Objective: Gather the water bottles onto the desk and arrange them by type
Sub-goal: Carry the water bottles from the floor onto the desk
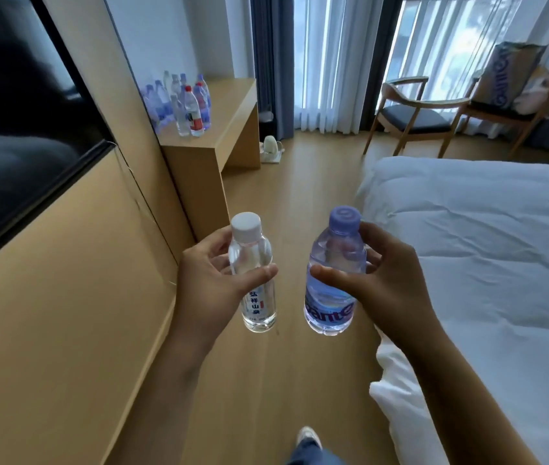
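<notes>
A person stood on a wooden floor between a wall panel and a white bed, carrying 2 bottles upright toward a far wooden surface. The left hand curled its fingers and thumb round a slim clear bottle with a white cap. The right hand gripped a wider blue-tinted bottle with a lilac cap, thumb across its front. The 2 bottles were near each other but not touching. The task looked well along: a cluster of bottles already stood at the back left corner of the surface, against the wall, well apart from the person. The cluster was too small and crowded to count exactly; it looked like about 10 bottles. At least 2 had red caps, several were blue-tinted, and a few were clear. They seemed bunched together rather than sorted. What remained, as a judgement, was bringing these 2 bottles over and then grouping everything by type. Beyond the bed, 2 wooden chairs stood by curtained windows.
</notes>
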Action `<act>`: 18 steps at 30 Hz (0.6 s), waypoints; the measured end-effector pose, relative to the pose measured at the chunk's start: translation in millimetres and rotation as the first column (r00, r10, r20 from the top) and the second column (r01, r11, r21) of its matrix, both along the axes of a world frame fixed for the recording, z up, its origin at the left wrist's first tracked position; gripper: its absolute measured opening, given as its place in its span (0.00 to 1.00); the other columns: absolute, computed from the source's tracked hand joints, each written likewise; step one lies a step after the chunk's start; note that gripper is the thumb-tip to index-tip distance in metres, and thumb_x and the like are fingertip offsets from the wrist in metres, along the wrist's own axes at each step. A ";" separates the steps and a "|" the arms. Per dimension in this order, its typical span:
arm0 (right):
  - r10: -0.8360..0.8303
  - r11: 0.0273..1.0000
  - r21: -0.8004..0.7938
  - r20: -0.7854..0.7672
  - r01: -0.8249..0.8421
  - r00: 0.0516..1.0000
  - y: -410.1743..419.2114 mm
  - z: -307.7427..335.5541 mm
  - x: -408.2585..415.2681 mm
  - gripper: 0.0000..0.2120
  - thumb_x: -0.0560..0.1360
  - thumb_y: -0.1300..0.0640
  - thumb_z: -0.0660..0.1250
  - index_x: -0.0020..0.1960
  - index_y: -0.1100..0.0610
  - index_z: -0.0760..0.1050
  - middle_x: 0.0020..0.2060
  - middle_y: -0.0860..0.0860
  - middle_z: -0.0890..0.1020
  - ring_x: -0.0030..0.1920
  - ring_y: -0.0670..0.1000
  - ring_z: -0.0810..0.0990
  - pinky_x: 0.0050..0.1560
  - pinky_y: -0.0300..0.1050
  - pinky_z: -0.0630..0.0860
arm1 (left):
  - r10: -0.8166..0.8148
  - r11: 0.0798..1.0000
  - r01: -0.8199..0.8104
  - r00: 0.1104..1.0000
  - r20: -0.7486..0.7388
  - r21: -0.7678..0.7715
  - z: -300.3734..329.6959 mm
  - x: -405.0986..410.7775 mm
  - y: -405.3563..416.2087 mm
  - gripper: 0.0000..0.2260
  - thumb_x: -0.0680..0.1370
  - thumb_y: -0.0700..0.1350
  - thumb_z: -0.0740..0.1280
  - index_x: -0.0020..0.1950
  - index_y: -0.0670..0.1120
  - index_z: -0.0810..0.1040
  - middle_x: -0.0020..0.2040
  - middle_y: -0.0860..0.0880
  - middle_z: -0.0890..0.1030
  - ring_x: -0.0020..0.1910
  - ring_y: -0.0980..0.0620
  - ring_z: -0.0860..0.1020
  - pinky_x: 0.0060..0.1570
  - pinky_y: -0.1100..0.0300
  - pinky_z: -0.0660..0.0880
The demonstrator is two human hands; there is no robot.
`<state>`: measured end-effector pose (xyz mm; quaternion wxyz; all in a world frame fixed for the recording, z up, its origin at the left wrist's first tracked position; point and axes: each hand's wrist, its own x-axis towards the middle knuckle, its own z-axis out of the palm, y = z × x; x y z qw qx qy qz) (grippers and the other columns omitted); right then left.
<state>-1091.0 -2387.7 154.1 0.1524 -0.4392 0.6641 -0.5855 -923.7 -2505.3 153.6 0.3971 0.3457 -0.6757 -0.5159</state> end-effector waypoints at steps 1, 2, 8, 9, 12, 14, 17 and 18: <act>-0.002 1.000 -0.004 -0.001 0.002 1.000 -22.2 2.4 -20.7 0.25 0.63 0.54 0.81 0.55 0.41 0.75 0.43 0.31 0.83 0.46 0.38 0.83 0.44 0.29 0.77 | 0.006 1.000 -0.006 1.000 -0.002 -0.007 1.2 -19.8 -21.0 0.24 0.65 0.35 0.80 0.58 0.46 0.81 0.47 0.55 0.86 0.45 0.56 0.85 0.45 0.61 0.82; 0.001 1.000 -0.005 -0.002 -0.001 1.000 -44.8 4.7 -41.1 0.25 0.63 0.51 0.81 0.56 0.42 0.76 0.44 0.32 0.82 0.46 0.37 0.83 0.45 0.30 0.77 | 0.013 1.000 -0.013 1.000 -0.001 -0.013 2.2 -38.6 -42.4 0.24 0.65 0.35 0.80 0.58 0.46 0.81 0.47 0.55 0.86 0.45 0.55 0.85 0.45 0.62 0.82; 0.027 1.000 -0.014 0.011 -0.027 1.000 -170.6 8.2 -138.4 0.25 0.65 0.56 0.81 0.57 0.46 0.76 0.44 0.35 0.84 0.46 0.38 0.83 0.44 0.29 0.77 | 0.081 0.996 -0.082 0.996 -0.048 -0.019 5.5 -127.1 -163.6 0.23 0.65 0.36 0.80 0.58 0.46 0.81 0.48 0.55 0.86 0.46 0.56 0.85 0.43 0.65 0.80; 0.035 0.999 -0.010 0.008 -0.034 0.999 -192.8 6.1 -152.6 0.24 0.65 0.56 0.81 0.57 0.45 0.76 0.45 0.36 0.84 0.46 0.38 0.83 0.44 0.30 0.77 | 0.087 0.996 -0.088 0.995 -0.054 -0.023 3.7 -141.7 -185.8 0.23 0.65 0.36 0.80 0.58 0.46 0.81 0.48 0.56 0.86 0.46 0.56 0.85 0.42 0.66 0.80; 0.046 0.999 0.008 -0.010 -0.046 0.999 -262.8 -1.5 -193.5 0.24 0.65 0.55 0.81 0.58 0.47 0.76 0.46 0.37 0.84 0.47 0.39 0.83 0.45 0.31 0.78 | 0.101 0.994 -0.102 0.993 -0.055 -0.028 -5.2 -185.8 -256.7 0.24 0.65 0.36 0.80 0.59 0.45 0.81 0.49 0.56 0.86 0.47 0.57 0.85 0.44 0.65 0.80; 0.046 0.999 0.012 -0.008 -0.045 0.999 -312.8 -5.0 -221.1 0.24 0.65 0.56 0.81 0.58 0.49 0.77 0.47 0.39 0.84 0.46 0.39 0.84 0.44 0.30 0.78 | 0.097 0.995 -0.099 0.994 -0.054 -0.026 -9.2 -214.3 -307.7 0.23 0.65 0.35 0.80 0.58 0.45 0.81 0.49 0.55 0.86 0.47 0.56 0.85 0.44 0.66 0.80; 0.041 0.999 0.025 -0.008 -0.041 0.999 -392.4 -4.6 -262.0 0.24 0.64 0.57 0.81 0.57 0.48 0.77 0.44 0.38 0.84 0.46 0.39 0.84 0.44 0.30 0.77 | 0.091 0.995 -0.093 0.995 -0.042 -0.026 -8.2 -256.0 -387.2 0.22 0.65 0.35 0.80 0.56 0.47 0.82 0.48 0.54 0.86 0.47 0.56 0.85 0.44 0.66 0.79; 0.033 0.999 0.025 -0.003 -0.033 0.999 -418.1 -3.0 -274.4 0.24 0.64 0.58 0.82 0.56 0.46 0.77 0.44 0.37 0.84 0.46 0.39 0.84 0.44 0.31 0.78 | 0.087 0.996 -0.088 0.995 -0.039 -0.024 -5.4 -269.2 -412.5 0.22 0.64 0.35 0.81 0.55 0.48 0.82 0.48 0.55 0.86 0.46 0.56 0.85 0.43 0.67 0.79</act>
